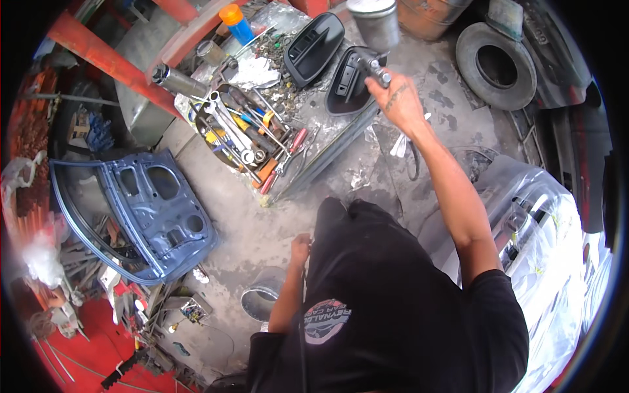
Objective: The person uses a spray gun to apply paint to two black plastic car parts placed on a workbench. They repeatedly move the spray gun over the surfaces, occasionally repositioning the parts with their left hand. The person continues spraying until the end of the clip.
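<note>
- Right hand (pixel 401 103) gripping spray gun (pixel 375 69); I judge it rigid, top-heavy, best held by handle.
- Left hand (pixel 301 247): I cannot tell whether closed.

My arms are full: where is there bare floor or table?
Bare floor lies between the blue door and the table; another, stained patch between table and tyre. The table is crowded: tools left, black panels right, small parts between.

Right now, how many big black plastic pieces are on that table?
2: the left black piece, and the right black piece, partly covered by the tool in your right hand. I see no others.
</note>
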Action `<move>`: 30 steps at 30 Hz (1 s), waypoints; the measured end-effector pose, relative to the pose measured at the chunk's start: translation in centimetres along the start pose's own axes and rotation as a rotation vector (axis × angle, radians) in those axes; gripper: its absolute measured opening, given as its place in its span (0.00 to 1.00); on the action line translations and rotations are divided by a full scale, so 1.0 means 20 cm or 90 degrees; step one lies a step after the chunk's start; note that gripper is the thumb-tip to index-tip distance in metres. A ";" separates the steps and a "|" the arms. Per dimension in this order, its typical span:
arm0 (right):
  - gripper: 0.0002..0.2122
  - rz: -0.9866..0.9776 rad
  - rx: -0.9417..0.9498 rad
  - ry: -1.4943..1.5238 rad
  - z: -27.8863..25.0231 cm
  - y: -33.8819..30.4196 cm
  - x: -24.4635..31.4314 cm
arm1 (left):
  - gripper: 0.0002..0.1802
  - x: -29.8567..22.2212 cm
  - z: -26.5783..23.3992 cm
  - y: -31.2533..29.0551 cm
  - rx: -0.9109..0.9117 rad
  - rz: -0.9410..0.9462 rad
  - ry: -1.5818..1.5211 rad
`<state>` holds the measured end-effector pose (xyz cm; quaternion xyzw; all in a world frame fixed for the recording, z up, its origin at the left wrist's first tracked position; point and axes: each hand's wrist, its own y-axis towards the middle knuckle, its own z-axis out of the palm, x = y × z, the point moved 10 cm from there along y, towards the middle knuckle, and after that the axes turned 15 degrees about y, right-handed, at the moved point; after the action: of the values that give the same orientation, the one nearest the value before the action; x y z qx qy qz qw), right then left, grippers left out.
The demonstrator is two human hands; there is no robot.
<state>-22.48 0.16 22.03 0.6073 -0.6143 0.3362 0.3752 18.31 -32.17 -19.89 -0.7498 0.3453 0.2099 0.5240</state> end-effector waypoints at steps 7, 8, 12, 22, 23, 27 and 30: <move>0.21 0.056 0.010 0.133 -0.03 -0.19 -0.07 | 0.11 -0.01 -0.05 -0.29 0.033 0.116 0.081; 0.20 0.063 0.020 0.135 -0.01 -0.26 -0.07 | 0.12 0.04 -0.10 -0.28 0.025 0.063 0.080; 0.18 0.068 0.020 0.122 0.01 -0.48 0.01 | 0.14 0.18 -0.32 -0.04 0.020 0.076 0.214; 0.16 0.064 -0.084 -0.017 0.36 -0.91 0.41 | 0.20 -0.57 -0.59 0.26 0.313 0.278 0.410; 0.16 0.079 -0.099 -0.047 0.40 -0.95 0.44 | 0.20 -0.58 -0.60 0.28 0.372 0.271 0.436; 0.15 0.143 -0.132 -0.128 0.57 -1.00 0.51 | 0.20 -0.75 -0.65 0.23 0.546 0.330 0.394; 0.14 0.103 -0.180 -0.181 0.67 -0.88 0.56 | 0.20 -0.89 -0.63 0.18 0.618 0.374 0.385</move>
<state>-5.31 -17.56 24.36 0.5386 -0.7488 0.1867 0.3381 3.18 -39.37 -5.61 -0.3271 0.7246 -0.0562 0.6040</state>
